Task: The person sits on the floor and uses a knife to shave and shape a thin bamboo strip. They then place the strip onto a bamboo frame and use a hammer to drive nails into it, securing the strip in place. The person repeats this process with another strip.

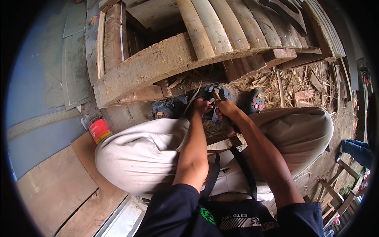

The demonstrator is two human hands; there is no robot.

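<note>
Both of my hands are low between my knees, close together in front of the wooden frame. My left hand [202, 106] is closed, its fingers curled in, beside a thin curved strip; what it grips is too small and dark to make out. Just to its right, my right hand [226, 109] is closed round a short tan stick-like piece [216, 94] whose end pokes out above the fist. Dark crumpled material [223, 92] lies behind and between the hands. A dark clog with red and orange studs [256, 101] is on my right foot; another clog [166, 110] shows at left.
A wooden frame [158, 59] topped with bamboo slats [229, 23] stands right ahead. Dry straw and shavings [304, 83] cover the ground at right. A red can [100, 129] is beside my left knee, near brown boards [59, 177]. Wooden racks [335, 189] stand at the lower right.
</note>
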